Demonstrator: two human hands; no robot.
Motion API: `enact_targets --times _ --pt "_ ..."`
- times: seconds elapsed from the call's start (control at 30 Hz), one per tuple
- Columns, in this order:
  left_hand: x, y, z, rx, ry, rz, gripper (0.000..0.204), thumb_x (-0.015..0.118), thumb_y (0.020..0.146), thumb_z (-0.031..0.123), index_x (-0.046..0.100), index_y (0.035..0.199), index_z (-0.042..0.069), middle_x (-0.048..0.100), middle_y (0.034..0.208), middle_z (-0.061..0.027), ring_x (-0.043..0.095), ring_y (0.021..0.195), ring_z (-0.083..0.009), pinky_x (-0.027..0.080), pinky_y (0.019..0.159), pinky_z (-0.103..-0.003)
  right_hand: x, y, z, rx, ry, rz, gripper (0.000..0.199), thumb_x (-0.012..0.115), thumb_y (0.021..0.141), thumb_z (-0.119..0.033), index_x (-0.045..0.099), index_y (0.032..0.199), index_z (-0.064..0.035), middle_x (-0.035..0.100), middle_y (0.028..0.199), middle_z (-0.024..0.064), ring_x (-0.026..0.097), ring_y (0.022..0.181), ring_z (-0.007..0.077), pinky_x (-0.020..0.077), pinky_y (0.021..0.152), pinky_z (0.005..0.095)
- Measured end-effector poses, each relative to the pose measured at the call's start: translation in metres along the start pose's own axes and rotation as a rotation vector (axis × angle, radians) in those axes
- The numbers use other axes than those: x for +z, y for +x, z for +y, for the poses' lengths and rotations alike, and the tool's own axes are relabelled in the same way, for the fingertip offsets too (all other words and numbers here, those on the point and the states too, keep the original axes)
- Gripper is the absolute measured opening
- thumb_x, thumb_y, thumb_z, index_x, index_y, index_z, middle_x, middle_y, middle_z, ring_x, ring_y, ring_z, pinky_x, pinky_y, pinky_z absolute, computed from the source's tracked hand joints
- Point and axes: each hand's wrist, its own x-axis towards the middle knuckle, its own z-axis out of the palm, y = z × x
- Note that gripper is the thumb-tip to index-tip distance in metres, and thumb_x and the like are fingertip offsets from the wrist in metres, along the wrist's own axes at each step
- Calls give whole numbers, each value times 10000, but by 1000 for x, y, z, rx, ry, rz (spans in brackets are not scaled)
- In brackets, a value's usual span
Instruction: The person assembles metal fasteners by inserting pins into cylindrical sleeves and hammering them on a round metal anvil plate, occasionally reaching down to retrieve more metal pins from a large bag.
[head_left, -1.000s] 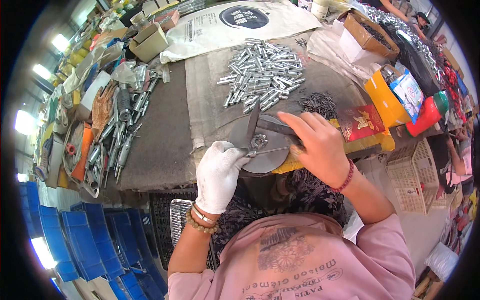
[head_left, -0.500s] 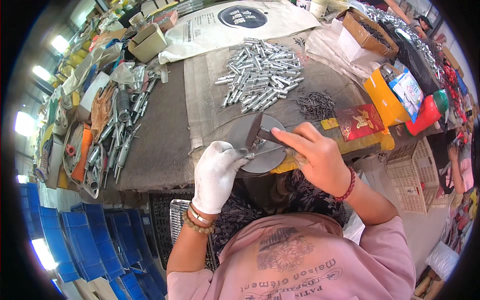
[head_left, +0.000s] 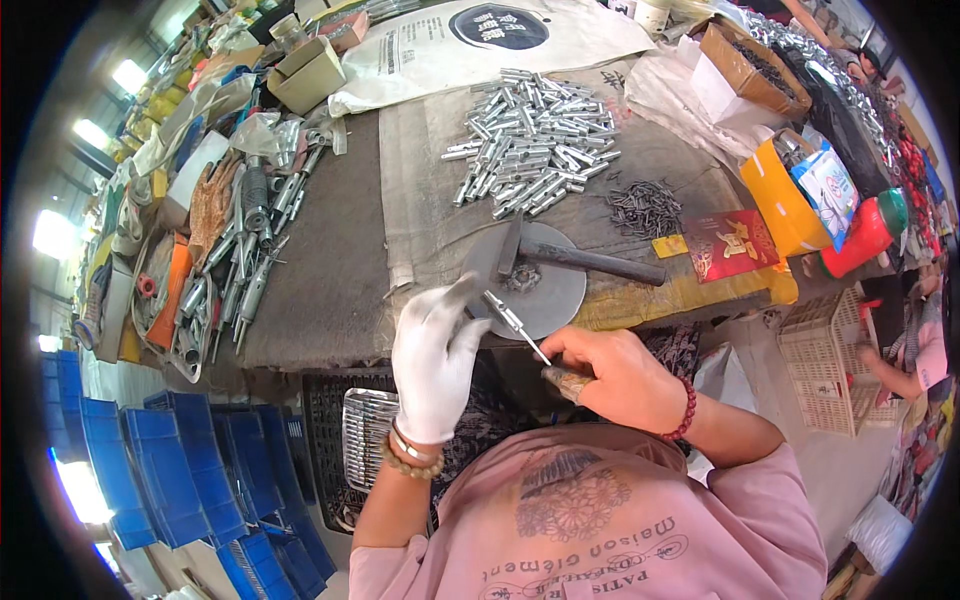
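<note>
My left hand (head_left: pixel 435 365), in a white glove, has thumb and fingers apart just left of a short silver metal tube (head_left: pixel 507 315); it seems to hold nothing. The tube sits at the tip of a thin metal rod (head_left: pixel 540 352). My bare right hand (head_left: pixel 625 380) grips the rod's near end, with a worn, wrapped-looking piece (head_left: pixel 568 382) below the fingers that I cannot identify. A hammer (head_left: pixel 590 262) lies with its head on a round grey metal plate (head_left: pixel 555 305), its dark handle pointing right. Small bits (head_left: pixel 522 278) rest beside the hammer head.
Beyond the plate lies a heap of silver tubes (head_left: pixel 540 140). Right of it are a pile of dark pins (head_left: pixel 645 208), a red packet (head_left: pixel 728 245) and a red bottle (head_left: pixel 865 235). Metal tools (head_left: pixel 255 220) crowd the left side. Blue bins (head_left: pixel 175 470) stand lower left.
The hammer has left my right hand and now lies on the plate. My right hand has moved down toward me with the rod and tube. My left fingers have come off the tube.
</note>
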Motion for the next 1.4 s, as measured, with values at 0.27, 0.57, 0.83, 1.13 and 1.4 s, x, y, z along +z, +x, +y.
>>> enact_targets --times 0.27,0.57,0.83,1.13,1.4 --pt "2 -29 38 -787 -528 -147 612 639 1028 30 436 1605 16 736 880 -45 588 629 -51 490 548 -227 19 -8 3 260 481 -79 288 673 917 22 646 1203 2 576 702 48 508 642 98 451 601 313" --pt "0 -45 27 -823 -780 -26 683 730 976 40 408 1575 -13 722 971 -59 530 662 -43 402 558 -203 48 -9 0 68 247 -67 346 736 936 -19 655 1272 -41 674 807 95 603 690 147 506 657 308" --pt "-58 -103 -40 -930 -422 321 622 683 970 49 463 1549 -2 695 930 -26 555 716 -54 436 611 -206 13 10 30 -288 -204 437 451 667 918 58 676 1361 -28 718 1096 119 707 932 225 564 817 325" --pt "-58 -285 -221 -1407 -102 534 648 751 923 127 523 1503 -51 740 1174 -162 692 943 -191 545 865 -334 21 39 52 -643 -688 655 499 683 1006 -233 592 1422 28 638 1383 201 598 1281 405 469 1100 504" --pt "-52 -286 -286 -1339 -13 520 592 780 914 211 603 1433 -15 712 1298 -208 695 1119 -303 523 1020 -389 20 36 60 -625 -732 656 496 669 1024 -261 595 1416 35 635 1389 211 605 1276 404 471 1099 508"
